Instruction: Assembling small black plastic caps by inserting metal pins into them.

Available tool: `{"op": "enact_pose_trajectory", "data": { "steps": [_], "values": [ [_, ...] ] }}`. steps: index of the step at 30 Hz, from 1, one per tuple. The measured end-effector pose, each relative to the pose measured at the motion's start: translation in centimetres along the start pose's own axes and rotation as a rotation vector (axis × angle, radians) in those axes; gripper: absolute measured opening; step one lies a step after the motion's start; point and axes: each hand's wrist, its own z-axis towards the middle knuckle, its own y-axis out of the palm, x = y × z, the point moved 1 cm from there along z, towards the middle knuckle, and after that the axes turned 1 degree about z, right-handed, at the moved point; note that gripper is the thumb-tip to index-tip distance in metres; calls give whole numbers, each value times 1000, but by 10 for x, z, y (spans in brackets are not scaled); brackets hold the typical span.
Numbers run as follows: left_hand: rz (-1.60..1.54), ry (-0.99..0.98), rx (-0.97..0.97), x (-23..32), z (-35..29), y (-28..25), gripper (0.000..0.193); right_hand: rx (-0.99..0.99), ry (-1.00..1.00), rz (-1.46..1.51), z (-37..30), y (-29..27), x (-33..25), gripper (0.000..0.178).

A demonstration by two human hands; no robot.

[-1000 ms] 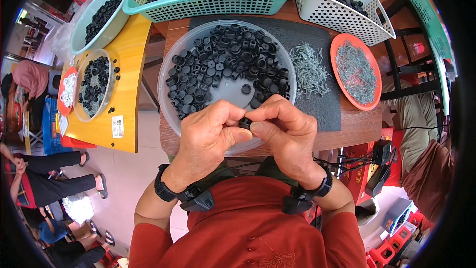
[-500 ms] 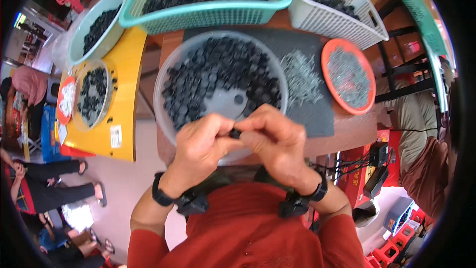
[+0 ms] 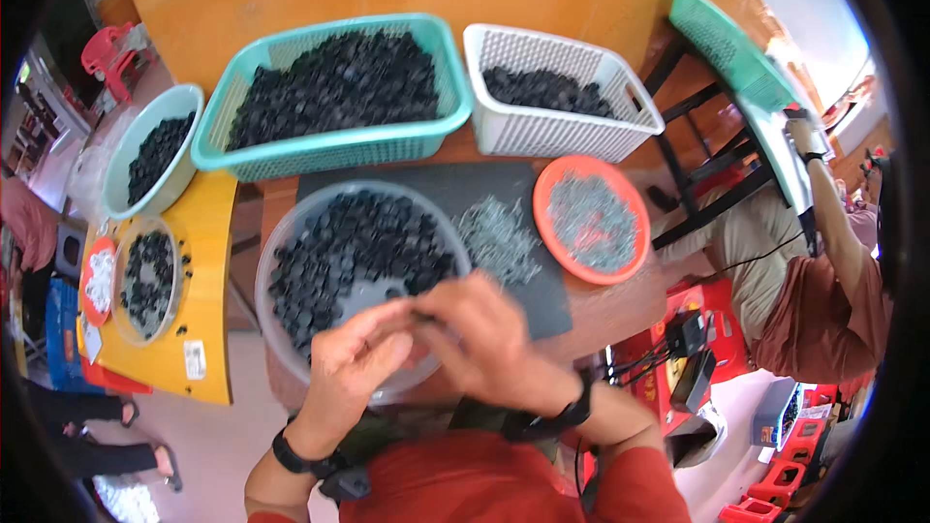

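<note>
My left hand [image 3: 354,360] and my right hand [image 3: 481,334] meet over the near rim of a clear round tub [image 3: 281,353] that holds many small black parts [image 3: 358,232]. A small dark part [image 3: 422,318] shows at the fingertips of my closed left hand. Fast movement smears my right hand, and its fingers cannot be made out clearly. To the right of the tub, a loose heap of thin silvery metal pieces [image 3: 496,240] lies on a dark mat [image 3: 547,305]. Beside it stands an orange-red plate [image 3: 549,250] with more silvery pieces.
At the back stand a teal basket [image 3: 339,160] and a white basket [image 3: 562,142], both with black parts. A yellow table [image 3: 208,300] at left bears a pale green basin [image 3: 189,160] and a clear bowl [image 3: 174,295]. Another person's arm [image 3: 838,223] shows at far right.
The view has tilted up and shifted right, so the table things sit lower and further left. My right hand has gone from a sharp pinch on the black part to a blur.
</note>
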Motion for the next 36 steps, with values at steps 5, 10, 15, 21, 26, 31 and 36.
{"op": "enact_pose_trajectory", "data": {
  "steps": [5,10,15,21,26,31,36],
  "values": [
    [142,98,184,-3,-2,-27,29,69,95,-406,47,-67,53,17],
    [327,171,228,-13,3,-35,22,205,375,-485,78,-162,158,25],
    [698,259,122,-7,23,-32,18,105,437,-819,90,-197,195,35],
    [1030,361,-43,-3,38,-20,23,126,77,-950,69,-160,166,34],
    [1184,516,-135,-15,50,-6,24,105,17,-739,40,-119,119,22],
    [1297,521,-170,-13,47,-13,23,-26,95,-615,28,-105,93,19],
    [1226,437,-142,-10,42,-19,23,-10,90,-552,15,-105,80,19]
  ]
}}
